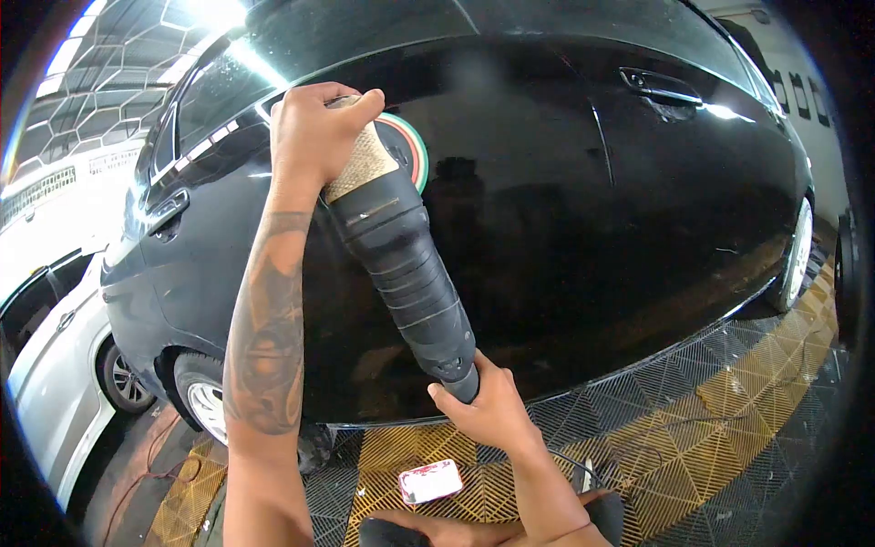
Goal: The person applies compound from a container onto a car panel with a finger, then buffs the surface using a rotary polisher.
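Note:
A black polisher wrapped in dark tape slants across the view, held in both hands. My left hand is closed over its head end, which has a tan textured cover. My right hand wraps round the tail end of the body, lower down. Behind the head shows a round pad with green, pale and orange-red rings, set against the door of a black car. Part of the pad is hidden by the polisher and my left hand.
Yellow and black grid tiles cover the floor, with a small white and red box between my legs. A cable trails at the right. At the far left stands a white car. Door handles jut from the black car.

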